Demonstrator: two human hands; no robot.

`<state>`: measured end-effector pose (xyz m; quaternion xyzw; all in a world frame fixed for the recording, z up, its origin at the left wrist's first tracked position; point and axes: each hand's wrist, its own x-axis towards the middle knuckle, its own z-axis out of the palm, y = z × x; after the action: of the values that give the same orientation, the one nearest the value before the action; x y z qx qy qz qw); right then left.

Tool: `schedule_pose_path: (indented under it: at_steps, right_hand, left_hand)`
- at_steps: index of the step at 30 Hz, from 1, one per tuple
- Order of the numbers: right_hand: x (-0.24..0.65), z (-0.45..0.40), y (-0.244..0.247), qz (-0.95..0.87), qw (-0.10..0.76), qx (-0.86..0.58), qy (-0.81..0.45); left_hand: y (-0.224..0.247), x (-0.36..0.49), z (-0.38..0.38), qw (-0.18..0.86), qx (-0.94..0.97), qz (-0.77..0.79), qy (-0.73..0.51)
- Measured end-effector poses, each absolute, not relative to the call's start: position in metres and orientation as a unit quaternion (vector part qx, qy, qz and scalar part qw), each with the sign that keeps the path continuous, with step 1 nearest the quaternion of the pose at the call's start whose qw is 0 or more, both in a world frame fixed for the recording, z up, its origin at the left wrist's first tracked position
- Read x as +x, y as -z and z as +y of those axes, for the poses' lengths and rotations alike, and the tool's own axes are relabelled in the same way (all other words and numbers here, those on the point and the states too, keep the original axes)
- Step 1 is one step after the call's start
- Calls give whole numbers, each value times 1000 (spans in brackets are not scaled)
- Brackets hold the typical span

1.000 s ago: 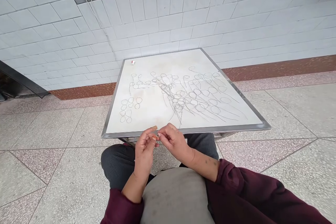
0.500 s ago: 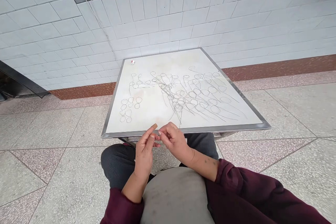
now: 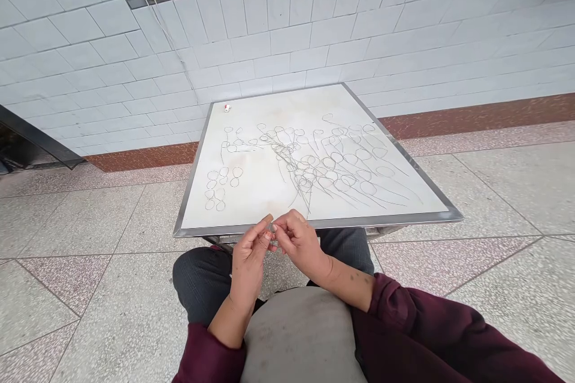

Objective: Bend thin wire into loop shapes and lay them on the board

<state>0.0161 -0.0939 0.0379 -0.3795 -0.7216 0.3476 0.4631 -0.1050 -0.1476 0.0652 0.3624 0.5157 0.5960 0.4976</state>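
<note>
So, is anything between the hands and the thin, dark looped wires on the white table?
Nothing visible. The left hand and right hand are near the white table's grey metal front rim; the thin, dark looped wires lie uncovered beyond it.

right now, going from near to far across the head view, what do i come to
Grey cloth → left hand and right hand, about level → double wire loops → small red-and-white object → tiled wall

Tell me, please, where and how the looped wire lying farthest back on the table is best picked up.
Probably by its loop, pinched from above at the far side: the loop lies apart, while its tail runs toward the other wires.
</note>
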Motion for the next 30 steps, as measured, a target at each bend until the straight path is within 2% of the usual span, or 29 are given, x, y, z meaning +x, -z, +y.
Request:
schedule_pose_path:
  at_steps: [9,20,30]
  right_hand:
    - [13,-97,-34,-686,475,-372,-407]
    - [23,-88,-45,-755,456,-290,-372]
    - [18,-96,-42,-714,449,-352,-407]
  left_hand:
    - [-65,-105,-146,462,390,551,-575]
    - [-68,-117,-148,419,480,570,-518]
    - [-65,-114,-146,473,434,561,-523]
